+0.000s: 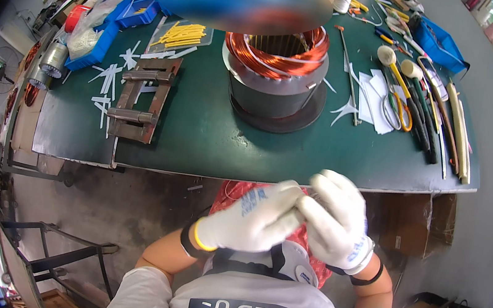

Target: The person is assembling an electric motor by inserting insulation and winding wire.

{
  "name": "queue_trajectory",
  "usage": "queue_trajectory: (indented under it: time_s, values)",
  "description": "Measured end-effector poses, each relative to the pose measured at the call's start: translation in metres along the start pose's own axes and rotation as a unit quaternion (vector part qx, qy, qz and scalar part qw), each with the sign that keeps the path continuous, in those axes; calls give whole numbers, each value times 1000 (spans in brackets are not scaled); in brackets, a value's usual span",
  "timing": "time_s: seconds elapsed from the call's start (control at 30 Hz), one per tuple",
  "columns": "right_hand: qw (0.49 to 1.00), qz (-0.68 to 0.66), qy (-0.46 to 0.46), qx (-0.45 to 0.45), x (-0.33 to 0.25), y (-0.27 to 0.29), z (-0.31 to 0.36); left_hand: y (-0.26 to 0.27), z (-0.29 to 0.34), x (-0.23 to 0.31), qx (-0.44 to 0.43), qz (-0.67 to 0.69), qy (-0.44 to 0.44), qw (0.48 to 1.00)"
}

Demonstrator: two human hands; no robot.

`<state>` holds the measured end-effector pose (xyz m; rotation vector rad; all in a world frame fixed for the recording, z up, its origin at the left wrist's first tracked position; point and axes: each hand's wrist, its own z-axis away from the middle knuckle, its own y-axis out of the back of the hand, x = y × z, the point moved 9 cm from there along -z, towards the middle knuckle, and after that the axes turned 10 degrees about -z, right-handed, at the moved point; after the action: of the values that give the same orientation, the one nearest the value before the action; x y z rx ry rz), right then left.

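Note:
In white knit gloves, my left hand and my right hand meet in front of the table's near edge. Their fingers are pressed together at the tips, and whatever they may hold between them is hidden. Beyond them on the green table stands a motor stator, a grey cylinder on a dark round base. Orange-red copper windings bulge from its top. A blurred blue shape covers part of the view above the windings.
Left on the table are a metal frame with two bars, white paper strips, yellow strips and blue bins. Mallets, scissors, dark rods and a blue tray lie right.

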<state>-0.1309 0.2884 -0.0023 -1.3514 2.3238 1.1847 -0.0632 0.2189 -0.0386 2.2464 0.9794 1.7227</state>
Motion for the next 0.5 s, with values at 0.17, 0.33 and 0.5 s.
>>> queue_trajectory:
  time_s: [0.17,0.33,0.5]
  values:
    - [998,-44,42,-33,3,-16,-11,-6,24,-4,-53,86,20,995]
    - [980,-175,-90,10,22,-11,-15,-28,34,-26,-121,219,151,956]
    - [585,-724,-211,298,67,48,23,37,81,-66,-34,252,309,917]
